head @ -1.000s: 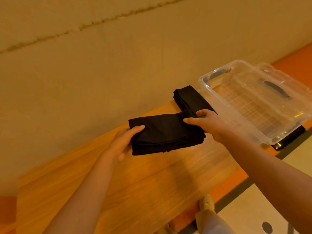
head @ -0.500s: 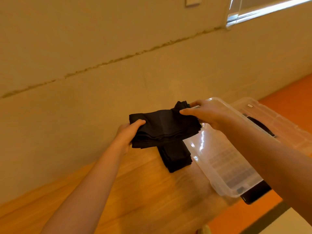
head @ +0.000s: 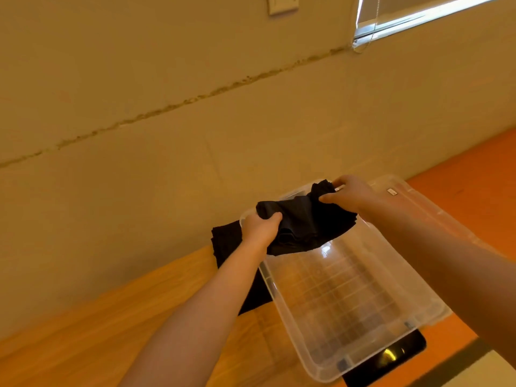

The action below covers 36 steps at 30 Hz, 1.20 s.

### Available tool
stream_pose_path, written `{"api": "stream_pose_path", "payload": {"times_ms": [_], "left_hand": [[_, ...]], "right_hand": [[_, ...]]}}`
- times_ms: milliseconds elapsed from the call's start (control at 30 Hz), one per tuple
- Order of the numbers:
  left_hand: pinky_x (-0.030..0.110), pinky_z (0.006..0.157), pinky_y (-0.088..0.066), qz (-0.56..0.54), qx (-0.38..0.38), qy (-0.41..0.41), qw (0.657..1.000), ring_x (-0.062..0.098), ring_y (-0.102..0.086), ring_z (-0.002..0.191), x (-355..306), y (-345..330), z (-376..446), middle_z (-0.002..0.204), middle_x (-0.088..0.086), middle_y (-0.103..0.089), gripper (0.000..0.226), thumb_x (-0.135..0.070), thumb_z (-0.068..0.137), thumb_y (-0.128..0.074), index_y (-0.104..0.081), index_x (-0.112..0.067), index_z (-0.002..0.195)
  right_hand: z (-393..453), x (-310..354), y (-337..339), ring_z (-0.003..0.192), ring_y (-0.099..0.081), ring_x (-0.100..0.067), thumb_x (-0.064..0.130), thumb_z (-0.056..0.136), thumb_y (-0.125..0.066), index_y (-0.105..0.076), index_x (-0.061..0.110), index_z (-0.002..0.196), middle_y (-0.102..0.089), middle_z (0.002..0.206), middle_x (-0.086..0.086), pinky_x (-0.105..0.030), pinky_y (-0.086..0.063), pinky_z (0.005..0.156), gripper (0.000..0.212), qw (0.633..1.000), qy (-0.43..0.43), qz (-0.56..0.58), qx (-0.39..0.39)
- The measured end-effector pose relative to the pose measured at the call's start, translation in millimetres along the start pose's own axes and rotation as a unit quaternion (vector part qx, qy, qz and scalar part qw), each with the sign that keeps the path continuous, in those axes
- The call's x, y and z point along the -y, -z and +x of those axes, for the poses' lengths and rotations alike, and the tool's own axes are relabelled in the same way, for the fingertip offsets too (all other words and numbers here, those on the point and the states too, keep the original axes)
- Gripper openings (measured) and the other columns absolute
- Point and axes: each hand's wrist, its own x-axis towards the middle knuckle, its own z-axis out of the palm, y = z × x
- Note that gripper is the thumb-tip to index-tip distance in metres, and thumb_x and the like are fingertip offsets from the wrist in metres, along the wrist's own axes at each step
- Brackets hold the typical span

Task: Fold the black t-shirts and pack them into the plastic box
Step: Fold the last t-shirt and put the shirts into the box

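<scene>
**Holding a Folded Black T-Shirt Over the Clear Box**

Gripping from both ends, the person held a folded black t-shirt above the far end of the plastic box. The left hand had its fingers curled round the shirt's left end, thumb on top, bunching the cloth there. The right hand pinched the right end, thumb on the near side and fingers wrapped over the far edge. Between the two hands the cloth sagged a little; it looked matte and plain black, stacked in several layers whose edges showed along the lower side, and it carried no print or label that could be read.

The box was clear and rectangular, with a ribbed or gridded floor showing through, bare but for the shirt hanging over its far part. Whether the shirt touched the floor of the box could not be told. The box stood on a wooden table, its near right corner reaching past the table edge. Its clear lid lay just beyond it on the right, bearing a small pale rectangular sticker too small to read.

A second black t-shirt, also folded, lay on the table just left of the box, partly hidden by the left forearm. A dark, glossy flat object showed under the box's near corner. On the wall behind, a pale switch plate carried no legible writing.
</scene>
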Motion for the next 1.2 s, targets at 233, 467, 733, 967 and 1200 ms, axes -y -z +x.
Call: {"api": "stream_pose_path", "payload": {"times_ms": [233,467,733,967,1200], "left_hand": [[0.032,0.077,-0.045,0.004,-0.043,0.113,0.993,0.029,-0.056,0.111,24.8,-34.2,22.6,0.131,0.012,-0.054,0.051,-0.027,0.098,-0.051,-0.038,-0.009,0.144],[0.038,0.100,-0.043,-0.020,-0.094,0.165,0.982,0.032,-0.047,0.128,37.6,-55.4,30.2,0.145,0.013,-0.043,0.053,-0.024,0.101,-0.046,-0.028,-0.011,0.149],[0.031,0.108,-0.036,-0.004,-0.190,0.040,0.981,0.023,-0.038,0.137,59.9,-70.0,41.5,0.150,0.008,-0.037,0.057,-0.019,0.098,-0.052,-0.025,-0.011,0.148],[0.036,0.118,-0.021,0.330,-0.223,-0.333,0.855,0.017,-0.043,0.132,73.5,-77.3,30.4,0.136,0.001,-0.052,0.046,-0.008,0.082,-0.066,-0.056,-0.013,0.127],[0.041,0.117,0.015,0.536,0.048,-0.156,0.828,0.017,0.026,0.143,92.6,-83.1,32.8,0.151,-0.007,0.033,0.058,-0.050,0.095,0.009,0.020,-0.026,0.147]], "right_hand": [[31.3,-31.2,-35.7,0.092,-0.057,-0.023,0.024,0.086,-0.070,-0.055,0.007,0.120,-0.061,0.109,-0.012,-0.039,-0.052,0.085,0.041,0.999,0.019,-0.039,0.000],[63.6,-62.5,-69.9,0.091,-0.057,-0.019,0.023,0.091,-0.061,-0.050,0.008,0.129,-0.061,0.105,-0.008,-0.028,-0.041,0.073,0.042,0.998,0.026,-0.048,-0.035],[81.0,-86.0,-85.4,0.089,-0.062,-0.022,0.023,0.093,-0.055,-0.054,0.008,0.116,-0.063,0.102,-0.008,-0.032,-0.050,0.071,0.028,0.979,0.099,-0.158,-0.079],[67.6,-102.3,-96.7,0.117,-0.056,-0.037,0.008,0.079,-0.073,-0.051,-0.001,0.126,-0.056,0.129,-0.021,-0.047,-0.046,0.098,0.053,0.865,0.337,-0.335,-0.159],[68.7,-123.7,-116.2,0.137,-0.038,-0.019,0.048,0.100,-0.005,-0.045,0.012,0.141,-0.044,0.147,-0.005,-0.038,-0.013,0.114,0.067,0.878,0.273,-0.394,-0.017]]}}
